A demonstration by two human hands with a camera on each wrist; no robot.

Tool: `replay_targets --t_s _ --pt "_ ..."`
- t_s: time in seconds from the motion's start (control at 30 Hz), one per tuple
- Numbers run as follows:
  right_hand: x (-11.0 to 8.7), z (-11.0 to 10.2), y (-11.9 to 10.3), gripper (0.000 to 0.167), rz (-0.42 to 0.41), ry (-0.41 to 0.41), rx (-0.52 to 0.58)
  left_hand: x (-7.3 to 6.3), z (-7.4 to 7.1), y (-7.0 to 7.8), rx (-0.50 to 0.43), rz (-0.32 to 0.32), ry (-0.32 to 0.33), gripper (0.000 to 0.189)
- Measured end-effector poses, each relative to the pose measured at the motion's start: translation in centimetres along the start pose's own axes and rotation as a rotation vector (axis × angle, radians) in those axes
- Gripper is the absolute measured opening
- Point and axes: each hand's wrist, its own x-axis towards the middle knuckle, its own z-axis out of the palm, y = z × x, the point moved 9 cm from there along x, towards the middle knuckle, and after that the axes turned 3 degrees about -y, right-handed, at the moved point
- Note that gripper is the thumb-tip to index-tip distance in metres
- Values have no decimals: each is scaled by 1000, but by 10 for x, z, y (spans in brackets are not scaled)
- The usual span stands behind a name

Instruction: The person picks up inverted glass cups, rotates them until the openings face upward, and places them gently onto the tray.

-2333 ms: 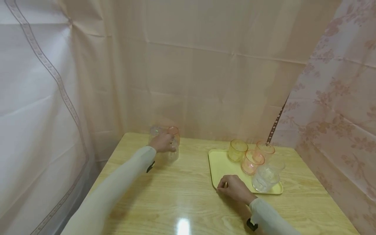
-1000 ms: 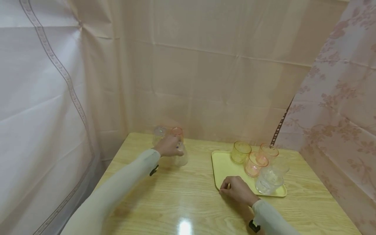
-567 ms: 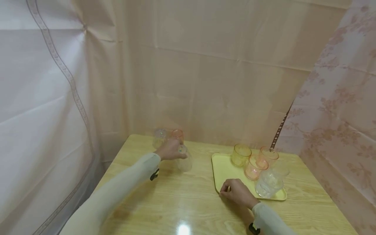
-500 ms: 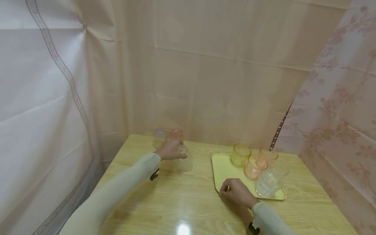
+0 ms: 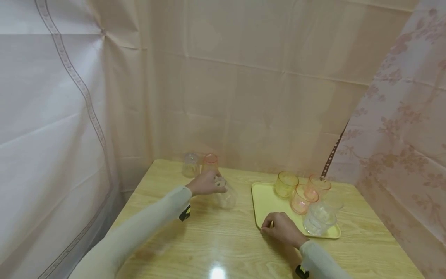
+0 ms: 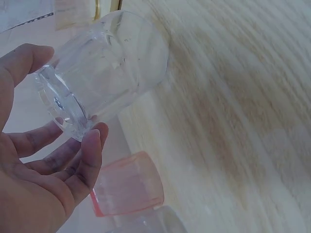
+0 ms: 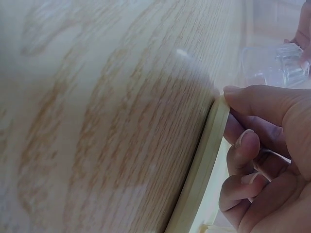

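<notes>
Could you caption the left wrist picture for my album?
A left hand holds a clear glass by its base, a pink glass nearby.

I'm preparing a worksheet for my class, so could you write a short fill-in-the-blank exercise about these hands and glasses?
1. The hand holding the tilted clear glass is the person's ____ one.
2. The other hand touches the rim of the ____.
3. In the head view, the leftmost glass standing there is coloured ____.

Missing words: left; tray; yellow.
</notes>
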Motion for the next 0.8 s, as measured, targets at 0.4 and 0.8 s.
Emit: replay_targets --t_s 0.4,0.8 --pt "0 0 -1 13 -3 -20 10 -1 16 -1 -167 -30 -31 50" --pt "0 0 -1 11 -2 -33 17 -7 40 12 -253 -34 -87 51"
